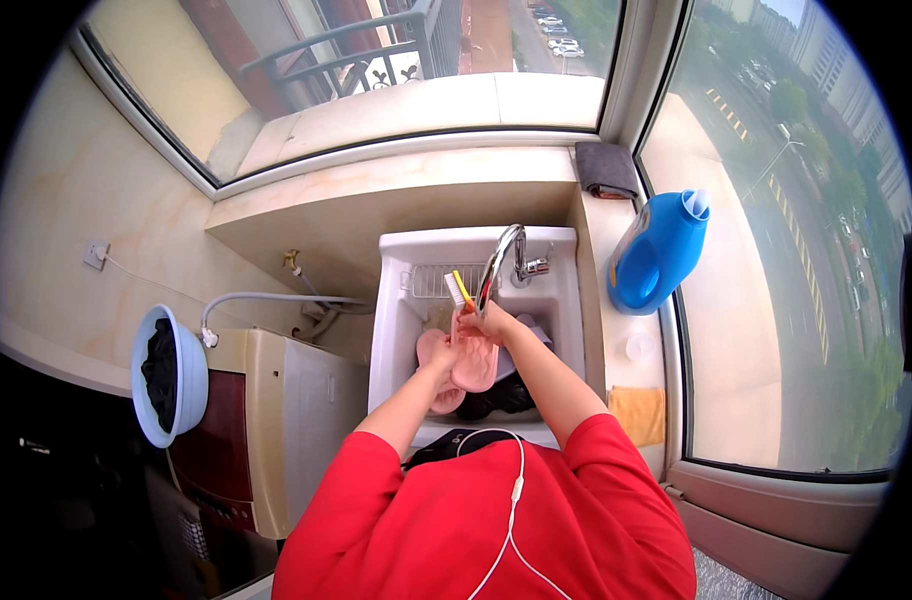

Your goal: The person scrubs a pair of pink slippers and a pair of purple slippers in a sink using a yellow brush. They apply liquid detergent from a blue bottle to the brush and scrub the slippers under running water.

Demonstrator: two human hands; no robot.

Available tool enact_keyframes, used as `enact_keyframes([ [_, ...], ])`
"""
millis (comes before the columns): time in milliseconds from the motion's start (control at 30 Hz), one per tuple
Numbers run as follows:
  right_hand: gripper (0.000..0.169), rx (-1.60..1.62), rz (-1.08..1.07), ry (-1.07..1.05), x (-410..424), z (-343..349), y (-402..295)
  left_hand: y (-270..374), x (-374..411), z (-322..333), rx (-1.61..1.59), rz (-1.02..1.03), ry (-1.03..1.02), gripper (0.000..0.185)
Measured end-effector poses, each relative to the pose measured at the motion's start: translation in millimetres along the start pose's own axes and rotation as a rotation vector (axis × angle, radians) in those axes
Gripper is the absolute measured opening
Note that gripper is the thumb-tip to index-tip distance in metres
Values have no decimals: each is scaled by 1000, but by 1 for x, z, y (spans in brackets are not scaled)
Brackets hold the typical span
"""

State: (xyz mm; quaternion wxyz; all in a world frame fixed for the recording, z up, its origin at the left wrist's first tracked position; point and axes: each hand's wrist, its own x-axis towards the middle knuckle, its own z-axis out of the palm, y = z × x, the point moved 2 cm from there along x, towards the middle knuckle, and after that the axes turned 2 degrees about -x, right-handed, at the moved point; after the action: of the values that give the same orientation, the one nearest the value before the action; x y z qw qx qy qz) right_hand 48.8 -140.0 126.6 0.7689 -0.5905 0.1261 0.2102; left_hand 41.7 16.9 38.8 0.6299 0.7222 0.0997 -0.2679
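Over a white laundry sink, my left hand grips one side of a pink slipper. My right hand is closed around a scrub brush with white bristles and a yellow and orange body, its bristle end pointing up and away from me. That hand is at the slipper's upper end, just below the spout of the chrome faucet. Another pink slipper lies in the basin under my left hand. Black material and a greyish item are also in the basin, partly hidden by my right arm.
A wire rack sits at the sink's back. On the right ledge are a blue detergent bottle, a dark folded cloth, a clear cup and an orange cloth. A blue basin with dark fabric rests on the washing machine at left.
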Motion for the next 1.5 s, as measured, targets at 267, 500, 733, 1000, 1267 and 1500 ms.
enact_keyframes([
  [267, 22, -75, -10, -7, -61, -19, -12, 8, 7, 8, -480, -137, -26, 35],
  [500, 18, -363, -114, 485, -104, -55, 5, 35, 2, 54, -794, 14, 75, 62],
  [733, 19, 9, -104, 488, -119, -59, 46, 27, 23, 51, -777, 42, -190, 54],
  [1000, 21, 328, -67, 367, -121, -22, 51, 22, -4, 12, -625, -184, -324, 51],
  [1267, 29, 146, -52, 436, -105, -20, 79, 67, -11, -48, -600, -366, -621, 66],
  [1500, 31, 65, -64, 459, -119, -38, 104, 84, -18, -62, -264, -189, -503, 70],
])
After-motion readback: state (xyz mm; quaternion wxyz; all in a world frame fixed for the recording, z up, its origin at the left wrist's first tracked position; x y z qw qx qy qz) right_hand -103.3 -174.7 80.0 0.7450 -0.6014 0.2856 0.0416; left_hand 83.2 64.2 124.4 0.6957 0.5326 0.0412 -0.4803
